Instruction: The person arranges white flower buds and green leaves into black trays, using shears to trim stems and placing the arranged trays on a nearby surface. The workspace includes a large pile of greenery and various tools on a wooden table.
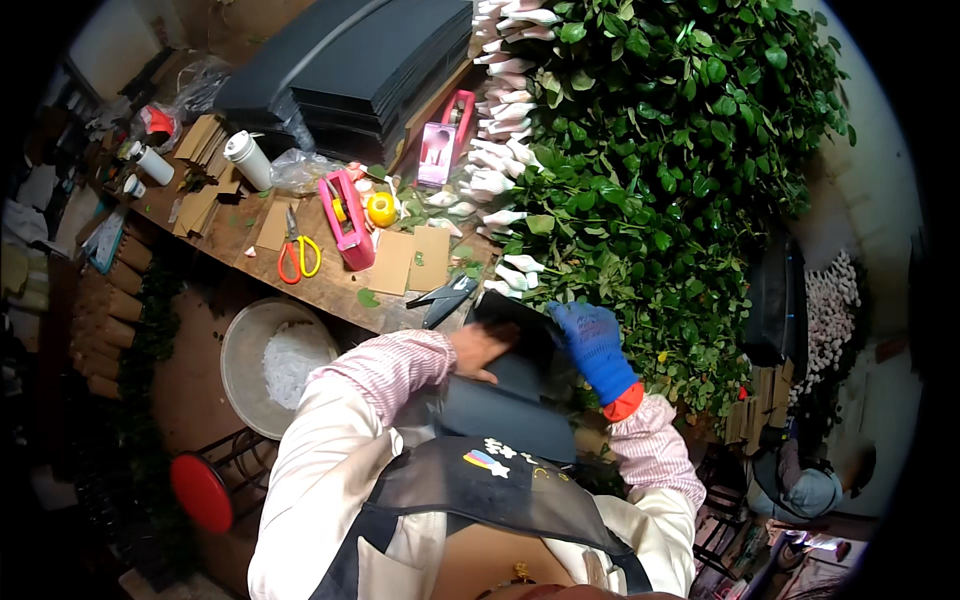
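A dark, flexible sheet point(508, 412) bends across the front of my apron, and its upper part runs up to the table edge. My left hand point(483, 350), bare and slightly blurred, lies over the sheet's left side with the thumb held apart. My right hand point(590, 338) wears a blue glove with an orange-red cuff; its fingers are closed at the sheet's upper right edge. Just beyond my left hand are black-handled pliers or cutters point(445, 298). Leafy green stems point(650, 200) with white-wrapped heads point(505, 170) are piled beyond my right hand.
On the wooden table point(345, 302) lie scissors point(297, 252), a pink tape dispenser point(346, 220), a yellow tape roll point(381, 208), cardboard pieces point(392, 264) and a white cup point(247, 160). Dark sheets point(370, 75) are stacked behind. A bucket point(238, 360) and red stool point(202, 492) stand left; a person point(812, 490) is far right.
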{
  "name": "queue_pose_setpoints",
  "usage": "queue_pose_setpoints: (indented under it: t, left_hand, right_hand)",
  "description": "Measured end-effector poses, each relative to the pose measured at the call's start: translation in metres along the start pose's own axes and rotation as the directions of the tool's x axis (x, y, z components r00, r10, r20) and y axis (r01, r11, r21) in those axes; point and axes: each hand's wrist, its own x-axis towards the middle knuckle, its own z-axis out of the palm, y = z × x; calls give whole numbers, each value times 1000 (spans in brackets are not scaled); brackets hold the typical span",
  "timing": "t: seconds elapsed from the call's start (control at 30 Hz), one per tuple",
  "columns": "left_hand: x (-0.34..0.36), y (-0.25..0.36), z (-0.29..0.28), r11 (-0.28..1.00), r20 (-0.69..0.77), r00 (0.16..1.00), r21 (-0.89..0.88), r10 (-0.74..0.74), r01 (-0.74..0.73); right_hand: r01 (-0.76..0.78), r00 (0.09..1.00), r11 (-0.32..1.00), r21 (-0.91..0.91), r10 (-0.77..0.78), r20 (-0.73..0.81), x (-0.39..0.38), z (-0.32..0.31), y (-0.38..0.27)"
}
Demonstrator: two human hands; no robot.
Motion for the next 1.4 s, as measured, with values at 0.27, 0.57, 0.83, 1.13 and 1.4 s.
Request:
queue_pose_setpoints:
  t: [0.27, 0.57, 0.83, 1.13, 1.4]
  left_hand:
    - [-14, -10, 4, 999, 9, 999, 29, -42, 42]
    - [-17, -13, 8, 998, -18, 998, 25, -52, 52]
    - [-16, -17, 13, 1000, -59, 998, 8, -25, 26]
    - [-4, -28, 44, 972, -397, 909, 235, 125, -31]
    - [-1, -35, 49, 988, -385, 910, 87, 155, -131]
  right_hand:
    - [-192, 978, 908, 374, 210, -10, -7, -34, -42]
    - [-59, 989, 948, 312, 99, -113, 4, -1, -41]
    - [-61, 845, 956, 287, -103, 524, -4, 24, -142]
    - [-287, 946, 937, 200, 245, 212, 186, 105, -178]
    - [-588, 750, 795, 147, 468, 467, 235, 156, -152]
